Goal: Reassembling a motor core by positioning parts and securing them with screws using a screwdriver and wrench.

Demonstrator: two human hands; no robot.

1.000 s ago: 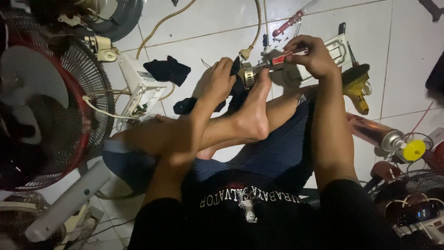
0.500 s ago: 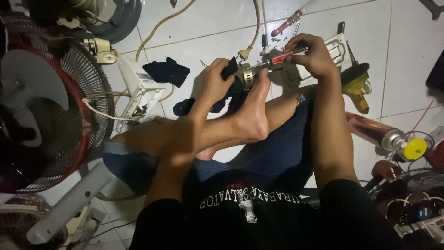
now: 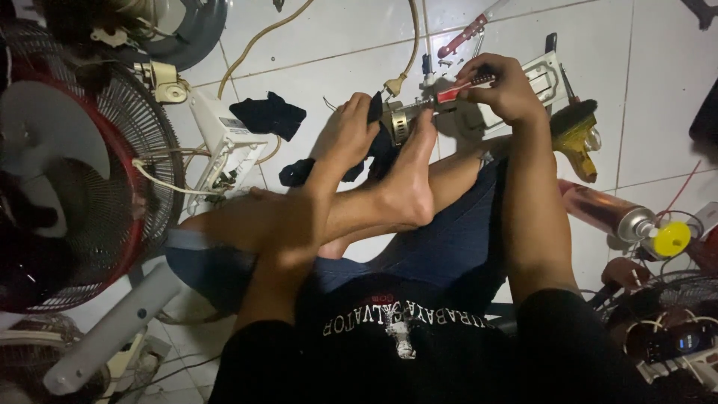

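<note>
I sit on a white tiled floor with my legs crossed. My left hand (image 3: 350, 131) grips a black cloth (image 3: 374, 150) wrapped around a small metal motor part (image 3: 399, 120), which also rests against my foot (image 3: 407, 179). My right hand (image 3: 502, 88) is closed around a red-handled screwdriver (image 3: 456, 91) whose tip points left into the motor part. Both hands are close together just beyond my foot.
A red-rimmed fan with a wire grille (image 3: 82, 187) stands at left. A white fan base with loose wires (image 3: 224, 146), another black cloth (image 3: 268, 114), a power cord (image 3: 404, 52), a second screwdriver (image 3: 465, 34), a yellow brush (image 3: 574, 135) and a spray can (image 3: 609, 211) lie around.
My left hand has shifted slightly on the cloth-wrapped motor part, and my right hand has kept the screwdriver pressed to it. The view has barely moved.
</note>
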